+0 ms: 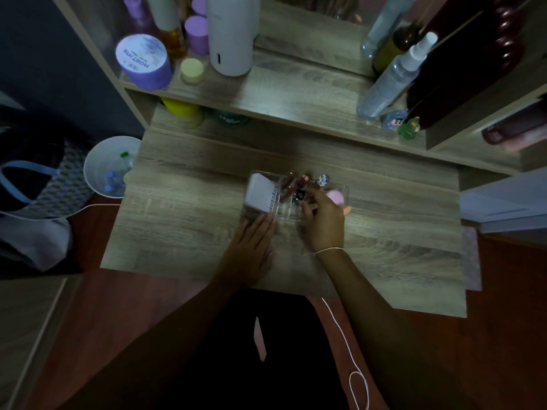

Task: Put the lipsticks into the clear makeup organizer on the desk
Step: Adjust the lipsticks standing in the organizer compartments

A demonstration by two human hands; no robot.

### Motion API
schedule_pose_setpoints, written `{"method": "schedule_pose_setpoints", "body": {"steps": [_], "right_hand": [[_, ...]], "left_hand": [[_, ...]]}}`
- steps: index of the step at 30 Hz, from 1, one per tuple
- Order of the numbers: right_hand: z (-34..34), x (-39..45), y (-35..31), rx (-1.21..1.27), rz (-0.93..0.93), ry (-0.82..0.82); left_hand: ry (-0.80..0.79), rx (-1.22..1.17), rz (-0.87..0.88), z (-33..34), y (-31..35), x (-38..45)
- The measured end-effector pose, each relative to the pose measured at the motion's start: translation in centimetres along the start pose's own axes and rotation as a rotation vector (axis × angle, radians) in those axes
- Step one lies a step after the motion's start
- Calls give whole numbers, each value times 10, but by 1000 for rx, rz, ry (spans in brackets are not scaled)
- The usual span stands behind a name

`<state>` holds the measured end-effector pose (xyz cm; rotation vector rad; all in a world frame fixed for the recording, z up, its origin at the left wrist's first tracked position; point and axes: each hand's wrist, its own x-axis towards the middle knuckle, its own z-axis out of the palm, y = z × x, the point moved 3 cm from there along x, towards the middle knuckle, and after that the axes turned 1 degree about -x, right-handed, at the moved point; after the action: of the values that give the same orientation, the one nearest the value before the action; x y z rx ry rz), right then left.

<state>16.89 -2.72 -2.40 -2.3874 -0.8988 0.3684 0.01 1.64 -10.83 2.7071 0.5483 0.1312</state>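
Observation:
The clear makeup organizer (285, 213) stands mid-desk. A white box (262, 193) fills its left compartment. Several lipsticks stand in its back slots, among them a red-capped lipstick (304, 180) and a clear-capped tube (323, 179). A pink sponge (336, 196) lies at the organizer's right end. My right hand (321, 223) reaches over the organizer, fingertips on a dark lipstick (300, 196) in a middle slot; whether it grips it is unclear. My left hand (251, 247) lies flat on the desk, fingertips touching the organizer's front left corner.
The wooden desk (177, 226) has a raised shelf (296, 93) behind, crowded with jars, bottles and a white cylinder (231, 34). A white bin (109, 167) and a bag stand left of the desk. A white cord (346, 344) hangs near my lap.

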Motion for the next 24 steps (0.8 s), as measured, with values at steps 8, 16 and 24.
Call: {"method": "schedule_pose_setpoints", "body": {"steps": [8, 16, 24], "right_hand": [[0, 1, -2, -20, -50, 11], [0, -1, -1, -20, -47, 17], [-5, -6, 0, -7, -14, 0]], "left_hand": [[14, -11, -3, 0, -1, -1], [5, -27, -2, 1, -2, 0], [-9, -31, 3, 2, -2, 0]]}}
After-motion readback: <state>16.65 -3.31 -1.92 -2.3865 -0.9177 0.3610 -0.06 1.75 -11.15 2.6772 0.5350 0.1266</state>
